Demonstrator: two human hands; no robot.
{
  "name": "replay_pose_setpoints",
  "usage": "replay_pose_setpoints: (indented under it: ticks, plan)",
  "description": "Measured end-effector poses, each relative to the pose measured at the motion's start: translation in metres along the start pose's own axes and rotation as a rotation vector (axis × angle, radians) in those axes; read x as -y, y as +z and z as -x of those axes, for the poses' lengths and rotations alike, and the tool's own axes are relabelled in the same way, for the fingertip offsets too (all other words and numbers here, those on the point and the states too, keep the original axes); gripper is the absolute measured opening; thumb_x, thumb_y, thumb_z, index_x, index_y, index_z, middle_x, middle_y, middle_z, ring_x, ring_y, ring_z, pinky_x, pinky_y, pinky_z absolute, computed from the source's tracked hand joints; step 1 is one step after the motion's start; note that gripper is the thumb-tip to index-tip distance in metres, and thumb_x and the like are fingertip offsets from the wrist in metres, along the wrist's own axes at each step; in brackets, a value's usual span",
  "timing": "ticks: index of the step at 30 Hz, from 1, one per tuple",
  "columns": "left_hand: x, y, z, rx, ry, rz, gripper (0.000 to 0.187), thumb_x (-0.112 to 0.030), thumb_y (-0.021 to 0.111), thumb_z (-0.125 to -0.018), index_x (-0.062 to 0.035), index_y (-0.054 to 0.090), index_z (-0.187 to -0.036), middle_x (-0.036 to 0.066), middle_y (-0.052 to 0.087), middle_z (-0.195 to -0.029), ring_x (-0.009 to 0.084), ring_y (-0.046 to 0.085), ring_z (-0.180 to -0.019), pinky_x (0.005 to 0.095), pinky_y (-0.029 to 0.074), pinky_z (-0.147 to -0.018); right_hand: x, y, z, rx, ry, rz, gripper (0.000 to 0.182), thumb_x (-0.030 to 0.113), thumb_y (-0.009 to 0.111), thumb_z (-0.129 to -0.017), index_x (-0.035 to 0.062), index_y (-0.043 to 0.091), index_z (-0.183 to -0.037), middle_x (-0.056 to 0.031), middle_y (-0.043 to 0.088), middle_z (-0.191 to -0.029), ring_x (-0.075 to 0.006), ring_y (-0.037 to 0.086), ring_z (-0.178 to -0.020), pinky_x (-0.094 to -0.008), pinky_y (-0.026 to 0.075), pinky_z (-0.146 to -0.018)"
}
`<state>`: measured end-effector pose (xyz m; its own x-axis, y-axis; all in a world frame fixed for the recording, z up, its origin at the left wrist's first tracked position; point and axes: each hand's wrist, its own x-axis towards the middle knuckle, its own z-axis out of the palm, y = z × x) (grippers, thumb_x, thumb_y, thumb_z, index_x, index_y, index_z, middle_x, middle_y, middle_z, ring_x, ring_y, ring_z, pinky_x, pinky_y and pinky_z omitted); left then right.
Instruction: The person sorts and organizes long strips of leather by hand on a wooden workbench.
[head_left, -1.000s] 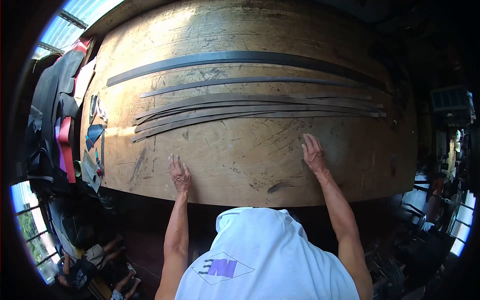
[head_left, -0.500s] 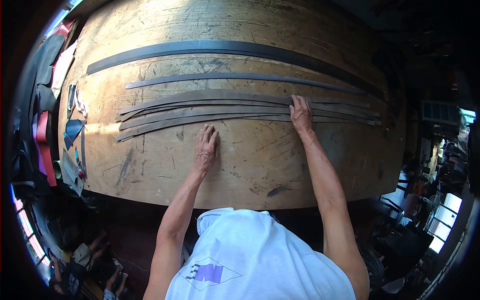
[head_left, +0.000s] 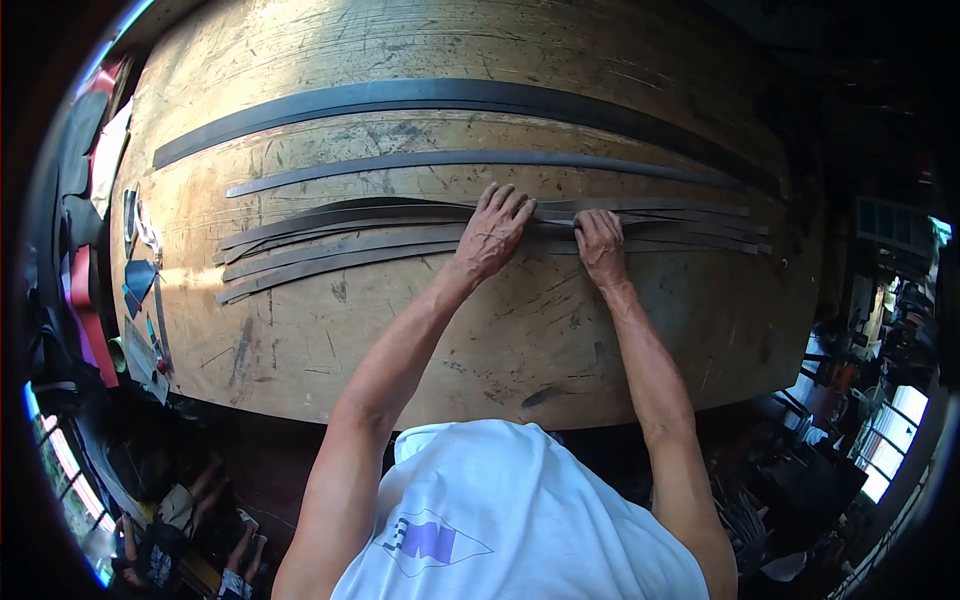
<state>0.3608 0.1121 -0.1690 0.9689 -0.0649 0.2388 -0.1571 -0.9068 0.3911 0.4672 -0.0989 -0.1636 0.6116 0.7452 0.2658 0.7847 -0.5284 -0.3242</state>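
Observation:
Several long, thin grey-brown strips [head_left: 350, 242] lie side by side across the wooden table, fanned a little at both ends. My left hand [head_left: 493, 232] rests over the upper strips near their middle, its fingers somewhat apart and pointing away from me. Just right of it, my right hand [head_left: 600, 245] has its fingers curled round the edge of one or more strips, which look lifted or turned between the two hands. A single grey strip [head_left: 430, 159] lies beyond them, and farther off there is a wider dark band [head_left: 400, 95].
The worn wooden table [head_left: 420, 340] spans the view. At its left edge are scissors-like tools, a dark blue piece [head_left: 140, 278] and a sheet [head_left: 146, 358]. Red material [head_left: 88, 300] hangs beyond that edge. People's limbs show at the lower left.
My left hand has moved up and right from the bare wood onto the strips. My right hand's fingers have curled more, and the upper strips have shifted and bulged.

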Motion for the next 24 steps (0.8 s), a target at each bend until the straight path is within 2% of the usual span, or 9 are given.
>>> replay_pose_setpoints:
  ticks: [1,4,5,9,12,15,18,20,24]
  plan:
    - [0.002,0.002,-0.005,0.02,0.027,-0.016,0.044,-0.004,0.057,-0.08,-0.0043,0.055,-0.124,0.014,0.056,-0.116,0.0315,0.05,-0.118,0.0446,0.031,-0.111,-0.001,-0.001,0.001,-0.005,-0.006,-0.021,0.019,0.004,0.068,-0.078,0.0063,0.055,-0.092,-0.0103,0.058,-0.089,-0.0303,0.059,-0.091,-0.042,0.044,-0.084]
    - [0.017,-0.002,-0.001,0.123,-0.026,-0.006,0.038,-0.005,0.054,-0.082,-0.0046,0.057,-0.12,0.012,0.056,-0.106,0.0295,0.052,-0.107,0.0433,0.036,-0.103,-0.007,-0.007,0.002,0.025,0.054,-0.154,0.016,0.005,0.066,-0.081,0.0057,0.056,-0.093,-0.0108,0.06,-0.087,-0.0312,0.06,-0.087,-0.0409,0.045,-0.081]
    - [0.026,-0.006,0.005,0.077,-0.013,-0.003,0.035,-0.007,0.054,-0.082,-0.005,0.057,-0.117,0.012,0.055,-0.102,0.0288,0.052,-0.102,0.0418,0.038,-0.097,-0.008,-0.012,0.002,0.029,0.054,-0.176,0.015,0.005,0.066,-0.083,0.0056,0.057,-0.095,-0.0107,0.06,-0.088,-0.0312,0.061,-0.087,-0.0407,0.045,-0.08]
    - [0.07,-0.033,0.046,0.096,-0.095,-0.103,0.038,-0.004,0.056,-0.081,-0.0065,0.055,-0.12,0.011,0.055,-0.102,0.0284,0.052,-0.104,0.0415,0.037,-0.098,-0.007,-0.022,-0.004,0.006,0.047,-0.194,0.012,0.007,0.063,-0.087,0.0054,0.06,-0.098,-0.0104,0.062,-0.092,-0.0307,0.061,-0.089,-0.0403,0.045,-0.078]
    - [0.112,-0.061,0.088,0.149,-0.178,-0.238,0.039,-0.006,0.054,-0.084,-0.0083,0.053,-0.123,0.01,0.056,-0.104,0.0283,0.052,-0.109,0.044,0.033,-0.106,-0.009,-0.022,-0.006,0.01,0.042,-0.153,0.012,0.009,0.062,-0.088,0.0056,0.061,-0.1,-0.01,0.062,-0.093,-0.0301,0.061,-0.09,-0.0403,0.044,-0.077]
    - [0.15,-0.098,0.127,0.146,-0.231,-0.315,0.031,-0.006,0.051,-0.086,-0.0072,0.055,-0.117,0.011,0.055,-0.102,0.0277,0.053,-0.106,0.0442,0.033,-0.105,-0.011,-0.033,-0.01,0.07,0.008,-0.109,0.012,0.01,0.061,-0.089,0.006,0.061,-0.101,-0.0099,0.061,-0.092,-0.0299,0.06,-0.089,-0.0404,0.044,-0.077]
    - [0.18,-0.136,0.166,0.181,-0.291,-0.456,0.017,-0.012,0.053,-0.091,-0.0068,0.057,-0.107,0.011,0.056,-0.094,0.0276,0.055,-0.099,0.0427,0.035,-0.101,-0.017,-0.044,-0.005,0.139,-0.044,-0.065,0.013,0.011,0.062,-0.088,0.0065,0.06,-0.1,-0.0095,0.06,-0.09,-0.0298,0.059,-0.087,-0.0407,0.043,-0.077]
    - [0.185,-0.16,0.191,0.11,-0.336,-0.446,0.011,-0.014,0.051,-0.096,-0.0064,0.057,-0.1,0.011,0.056,-0.089,0.0278,0.056,-0.094,0.0411,0.038,-0.094,-0.022,-0.046,0.007,0.198,-0.056,-0.053,0.013,0.012,0.062,-0.088,0.0068,0.059,-0.1,-0.0093,0.059,-0.089,-0.0296,0.059,-0.087,-0.0408,0.043,-0.076]
    - [0.162,-0.177,0.24,0.356,-0.455,-0.395,0.014,-0.015,0.049,-0.097,-0.0061,0.056,-0.105,0.012,0.055,-0.091,0.0291,0.055,-0.094,0.0409,0.04,-0.088,-0.018,-0.042,0.036,0.263,-0.051,-0.034,0.014,0.012,0.064,-0.086,0.0068,0.058,-0.098,-0.0094,0.058,-0.09,-0.0296,0.057,-0.088,-0.0407,0.044,-0.076]
